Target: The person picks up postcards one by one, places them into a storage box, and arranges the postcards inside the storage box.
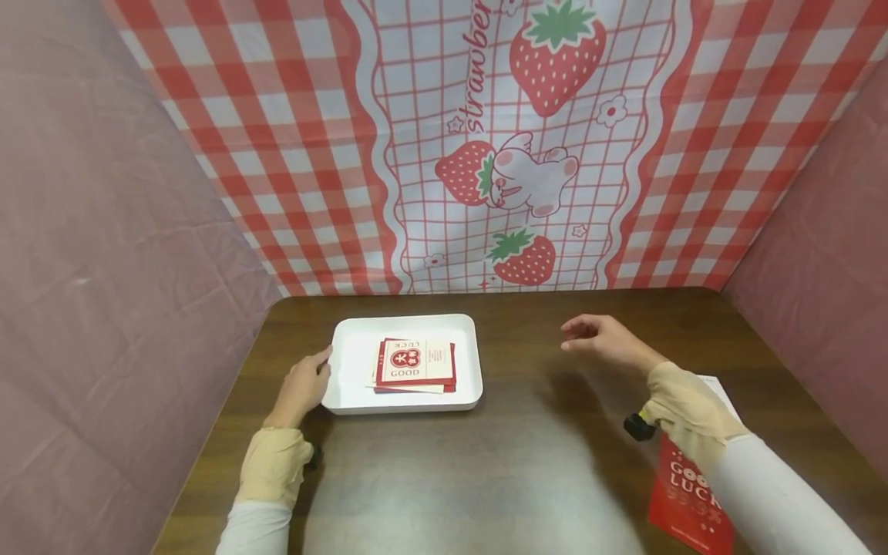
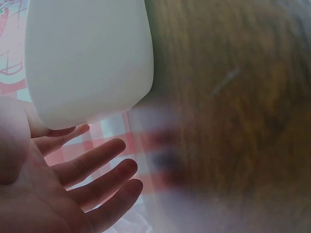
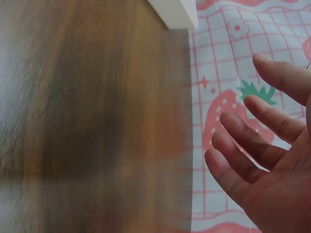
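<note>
My left hand [image 1: 304,388] is at the left edge of a white tray [image 1: 354,330], fingertips touching or close to its rim. In the left wrist view, three fingers [image 2: 99,182] are stretched out and spread, while thumb and index finger lie by the tray's corner, partly hidden. A small stack of red and cream printed cards [image 1: 416,364] lies in the tray, the top one reading "GOOD LUCK". My right hand [image 1: 610,341] hovers over the table right of the tray, loosely bent and holding nothing.
A red "GOOD LUCK" paper [image 1: 683,509] lies on the brown wooden table [image 1: 486,478] at the right, partly under my right forearm. A red-checked strawberry cloth [image 1: 465,254] hangs along the back edge. Pink cloth [image 1: 139,270] walls stand at both sides.
</note>
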Motion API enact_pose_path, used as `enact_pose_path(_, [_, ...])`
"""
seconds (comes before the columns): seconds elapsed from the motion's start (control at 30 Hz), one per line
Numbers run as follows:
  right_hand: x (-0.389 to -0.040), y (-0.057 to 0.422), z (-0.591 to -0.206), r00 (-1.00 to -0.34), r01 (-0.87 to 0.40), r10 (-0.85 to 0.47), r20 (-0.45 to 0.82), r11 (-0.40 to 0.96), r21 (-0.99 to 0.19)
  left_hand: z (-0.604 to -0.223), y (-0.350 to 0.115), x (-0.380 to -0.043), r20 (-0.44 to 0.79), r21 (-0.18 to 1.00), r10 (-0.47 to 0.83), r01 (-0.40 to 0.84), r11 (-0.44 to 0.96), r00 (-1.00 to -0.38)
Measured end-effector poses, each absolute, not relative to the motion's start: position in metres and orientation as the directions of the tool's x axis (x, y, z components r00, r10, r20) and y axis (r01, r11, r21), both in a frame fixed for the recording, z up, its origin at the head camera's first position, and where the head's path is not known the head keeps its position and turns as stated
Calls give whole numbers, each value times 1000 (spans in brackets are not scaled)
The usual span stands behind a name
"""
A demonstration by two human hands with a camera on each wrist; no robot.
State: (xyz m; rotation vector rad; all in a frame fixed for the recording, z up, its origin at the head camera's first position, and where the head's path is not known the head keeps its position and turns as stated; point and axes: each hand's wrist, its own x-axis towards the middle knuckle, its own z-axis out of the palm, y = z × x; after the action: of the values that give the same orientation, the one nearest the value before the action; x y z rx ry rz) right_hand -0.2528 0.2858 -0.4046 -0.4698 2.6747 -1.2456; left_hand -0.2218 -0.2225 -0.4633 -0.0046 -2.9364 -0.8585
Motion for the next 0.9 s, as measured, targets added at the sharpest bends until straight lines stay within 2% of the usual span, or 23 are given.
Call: enact_pose_path(0.9, [-234, 353, -422, -958, -227, -288, -16, 786, -576, -462, -221, -219, 74, 531, -24, 19, 847, -997])
